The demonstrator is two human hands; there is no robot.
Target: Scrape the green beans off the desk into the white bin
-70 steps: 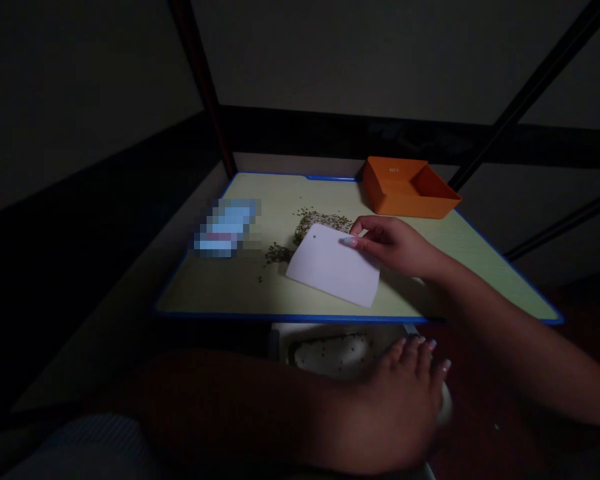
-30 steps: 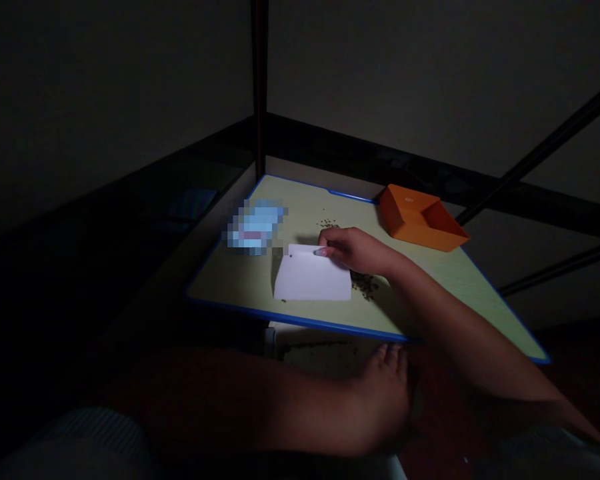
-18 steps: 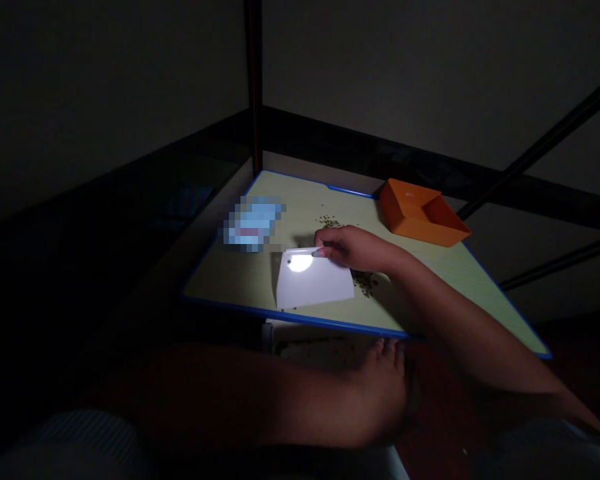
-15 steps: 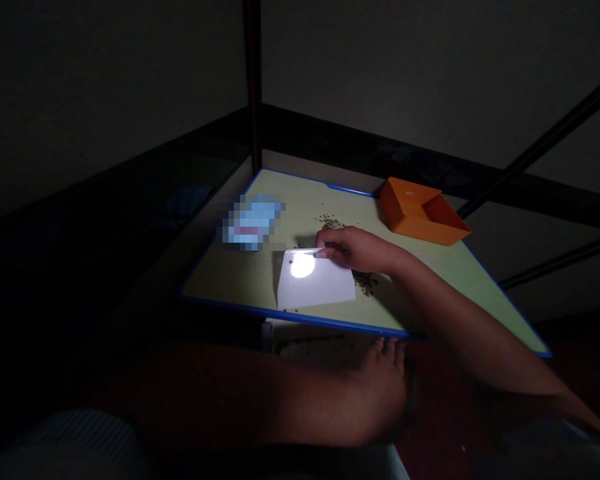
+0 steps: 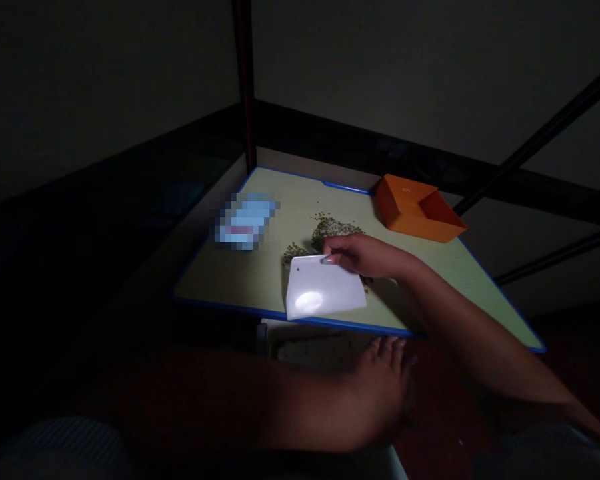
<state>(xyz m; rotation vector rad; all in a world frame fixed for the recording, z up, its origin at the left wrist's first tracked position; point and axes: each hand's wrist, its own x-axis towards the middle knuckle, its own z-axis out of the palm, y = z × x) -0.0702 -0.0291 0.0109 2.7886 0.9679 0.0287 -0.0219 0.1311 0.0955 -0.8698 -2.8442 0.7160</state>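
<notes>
My right hand [image 5: 365, 255] pinches the top edge of a white plastic scraper [image 5: 327, 287], thumb in front and fingers behind. Tilted, with its small corner hole at the upper left, the scraper reaches down to the front edge of the small table [image 5: 460, 287]. Behind it lies a heap of small brownish and pale grains [image 5: 339, 229], with a smaller patch to the left and a few grains below my hand. The scraper and hand hide part of these grains. My left hand is outside the picture.
An orange open box [image 5: 423, 228] stands at the table's back right. A pixelated bluish flat object [image 5: 247, 221] lies at the left. Below the front edge is a white container [image 5: 313, 350] with scattered grains. A bare foot [image 5: 375, 387] rests close by.
My view has turned. The scraper first swung left over the table, then came down toward the front edge and slightly right. More of the heap behind it shows now. My grip stays.
</notes>
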